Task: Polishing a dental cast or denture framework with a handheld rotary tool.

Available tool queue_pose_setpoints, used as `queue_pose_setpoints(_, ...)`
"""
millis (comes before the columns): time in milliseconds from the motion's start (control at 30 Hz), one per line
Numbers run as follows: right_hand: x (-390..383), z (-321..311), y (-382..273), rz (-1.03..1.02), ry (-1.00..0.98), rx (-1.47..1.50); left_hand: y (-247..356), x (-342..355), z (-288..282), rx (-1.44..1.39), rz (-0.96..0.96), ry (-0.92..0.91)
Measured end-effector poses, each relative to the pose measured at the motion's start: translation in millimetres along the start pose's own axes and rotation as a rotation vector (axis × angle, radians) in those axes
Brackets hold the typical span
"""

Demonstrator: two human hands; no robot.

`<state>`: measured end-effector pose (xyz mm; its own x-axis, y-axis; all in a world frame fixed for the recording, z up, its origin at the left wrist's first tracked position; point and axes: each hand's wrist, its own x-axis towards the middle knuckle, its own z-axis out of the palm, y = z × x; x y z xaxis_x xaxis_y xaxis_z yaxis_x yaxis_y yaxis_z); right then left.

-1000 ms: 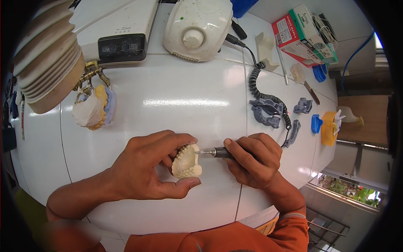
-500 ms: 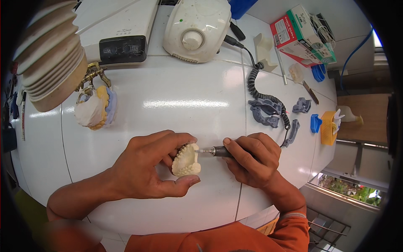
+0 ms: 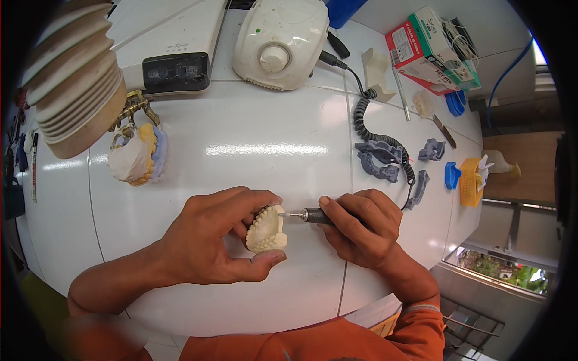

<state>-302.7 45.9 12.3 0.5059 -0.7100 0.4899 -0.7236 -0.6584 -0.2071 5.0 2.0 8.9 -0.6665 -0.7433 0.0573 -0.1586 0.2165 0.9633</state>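
Note:
Between the thumb and fingers of my left hand (image 3: 214, 234) is a cream dental model (image 3: 265, 231), its row of teeth turned toward the palm. My right hand (image 3: 364, 228) grips a dark rotary handpiece (image 3: 316, 215) like a pen. The handpiece points left, and its thin tip meets the upper right edge of the model; whether it presses there I cannot tell. From behind the right hand a black coiled cord (image 3: 364, 117) runs up to a white control unit (image 3: 280, 45) with a round knob.
At the left, a ribbed suction hose (image 3: 75, 78) hangs beside an articulator (image 3: 135, 108) with mounted casts (image 3: 138, 156). Grey model pieces (image 3: 379, 161), a knife (image 3: 445, 131), a yellow basket (image 3: 471, 183) and stacked boxes (image 3: 430, 54) are on the right. The white table (image 3: 259, 123) has a tiled surface.
Almost nothing differs. The camera view has shifted very slightly, while both hands keep the same hold and the tip stays at the model's edge.

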Motion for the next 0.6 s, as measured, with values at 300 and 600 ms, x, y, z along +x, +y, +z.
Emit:
queue_pose_setpoints(300, -1.2, 0.8, 1.0, -0.021, 0.007, 0.012, -0.1, -0.2, 0.2, 0.009, -0.003, 0.003)
queue_pose_setpoints(600, -0.6, 0.1, 1.0, -0.019, 0.005, 0.016, -1.2, -0.6, 0.4, 0.002, 0.000, -0.001)
